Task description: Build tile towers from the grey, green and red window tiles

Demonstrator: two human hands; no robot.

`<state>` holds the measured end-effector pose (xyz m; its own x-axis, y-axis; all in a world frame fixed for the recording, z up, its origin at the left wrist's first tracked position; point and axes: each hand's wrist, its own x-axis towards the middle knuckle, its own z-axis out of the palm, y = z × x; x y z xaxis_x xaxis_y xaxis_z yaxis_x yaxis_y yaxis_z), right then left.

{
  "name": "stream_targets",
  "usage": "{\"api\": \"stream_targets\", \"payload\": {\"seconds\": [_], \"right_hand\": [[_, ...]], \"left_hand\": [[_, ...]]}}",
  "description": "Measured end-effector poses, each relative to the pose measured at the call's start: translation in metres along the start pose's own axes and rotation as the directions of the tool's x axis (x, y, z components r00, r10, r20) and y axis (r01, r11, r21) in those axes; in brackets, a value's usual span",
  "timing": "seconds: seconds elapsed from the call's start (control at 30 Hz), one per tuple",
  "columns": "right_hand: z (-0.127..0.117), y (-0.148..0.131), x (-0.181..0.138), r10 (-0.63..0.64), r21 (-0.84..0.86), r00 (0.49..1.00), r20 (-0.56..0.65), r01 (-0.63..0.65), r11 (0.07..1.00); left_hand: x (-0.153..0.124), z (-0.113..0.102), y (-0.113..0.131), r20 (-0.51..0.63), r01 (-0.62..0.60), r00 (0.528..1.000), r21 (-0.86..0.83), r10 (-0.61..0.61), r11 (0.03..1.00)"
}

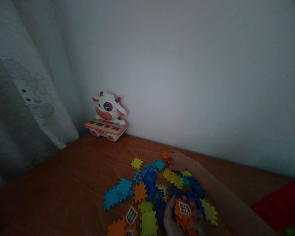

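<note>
Smooth pale wall (186, 65) stands behind a brown wood table (83, 177). Flat plastic squares (148, 223) with bumpy edges lie piled there. In front, the left hand (170, 216) curls around orange squares (185, 216), white window (184, 208) on top. Farther back, the right hand (177, 160) touches an orange piece (171, 161); I can't tell if it's gripping.

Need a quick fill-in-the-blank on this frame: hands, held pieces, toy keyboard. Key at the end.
1. The left hand grips toy pieces colored ____.
2. The window lattice on the top held piece is ____.
3. Compared with the left hand, the right hand is ____ (closer to / farther from) the wall.
4. The animal figure on the toy keyboard is a ____.

Missing words: orange; white; closer to; cow.
</note>
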<state>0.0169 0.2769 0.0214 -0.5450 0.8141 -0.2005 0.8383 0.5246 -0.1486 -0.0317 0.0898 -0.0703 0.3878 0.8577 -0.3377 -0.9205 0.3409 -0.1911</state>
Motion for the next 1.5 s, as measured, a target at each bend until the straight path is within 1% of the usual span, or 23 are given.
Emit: {"api": "stream_targets", "payload": {"seconds": [0.1,0.17,0.3,0.4,0.53,0.63,0.8,0.9,0.97,1.03,1.07,1.13,1.17,1.23,1.33,1.4,1.5], "right_hand": [[0.000,0.004,-0.009,-0.001,0.019,1.000,0.020,0.000,1.000],[0.000,0.006,-0.009,0.021,0.037,1.000,0.019,-0.022,0.999],[-0.003,0.007,0.001,0.095,0.069,0.995,-0.019,-0.093,0.993],[-0.004,0.005,0.009,0.086,0.089,0.995,-0.053,-0.081,0.993],[0.001,0.006,0.016,0.037,0.078,0.999,-0.018,-0.035,0.996],[0.006,0.008,0.016,0.044,0.075,0.999,-0.013,-0.043,0.996],[0.009,0.003,0.013,0.077,0.107,0.997,-0.032,-0.073,0.992],[0.006,-0.001,0.006,0.062,0.156,0.995,-0.082,-0.048,0.987],[0.001,-0.002,-0.006,0.055,0.198,0.990,-0.127,-0.029,0.980],[-0.006,-0.001,-0.028,0.055,0.267,0.984,-0.170,-0.007,0.964],[-0.010,0.001,-0.043,0.056,0.305,0.981,-0.188,0.004,0.952],[-0.018,0.004,-0.079,0.049,0.461,0.967,-0.251,0.075,0.884],[-0.021,0.006,-0.099,0.045,0.492,0.966,-0.254,0.089,0.866],[-0.027,0.006,-0.138,0.028,0.513,0.987,-0.156,0.057,0.856],[-0.029,-0.002,-0.183,0.026,0.481,0.999,-0.023,-0.011,0.877],[-0.025,-0.011,-0.200,0.011,0.439,1.000,0.021,-0.019,0.898],[-0.019,-0.021,-0.210,0.042,0.410,0.999,0.025,-0.048,0.911]], "left_hand": [[-0.001,0.001,-0.001,0.038,0.050,0.998,-0.095,-0.047,0.994],[-0.003,0.001,-0.001,0.051,0.071,0.997,-0.123,-0.065,0.990],[-0.004,0.001,-0.001,0.028,0.001,1.000,-0.028,0.000,1.000],[-0.005,0.000,-0.002,0.021,-0.037,0.999,0.029,0.037,0.999],[-0.004,0.000,-0.002,0.024,-0.031,0.999,0.056,0.029,0.998],[-0.004,0.001,-0.001,0.014,-0.031,0.999,0.069,0.030,0.997],[-0.005,0.002,0.002,-0.007,-0.015,1.000,0.110,0.016,0.994],[-0.005,0.003,0.001,-0.016,0.006,1.000,0.049,-0.005,0.999],[-0.004,0.005,-0.001,-0.005,0.033,0.999,-0.011,-0.033,0.999],[-0.006,0.009,-0.004,0.003,0.049,0.999,-0.047,-0.049,0.998],[-0.007,0.013,-0.005,-0.010,0.045,0.999,-0.061,-0.045,0.997],[-0.012,0.022,-0.006,-0.064,0.006,0.998,-0.083,-0.012,0.997],[-0.014,0.027,-0.007,-0.095,0.004,0.995,-0.084,-0.012,0.996],[-0.021,0.036,-0.009,-0.084,0.011,0.996,-0.056,-0.016,0.998],[-0.030,0.043,-0.011,0.013,0.105,0.994,0.070,-0.107,0.992],[-0.034,0.043,-0.013,0.044,0.157,0.985,0.180,-0.167,0.971],[-0.037,0.041,-0.017,0.042,0.197,0.975,0.294,-0.218,0.935]]}}
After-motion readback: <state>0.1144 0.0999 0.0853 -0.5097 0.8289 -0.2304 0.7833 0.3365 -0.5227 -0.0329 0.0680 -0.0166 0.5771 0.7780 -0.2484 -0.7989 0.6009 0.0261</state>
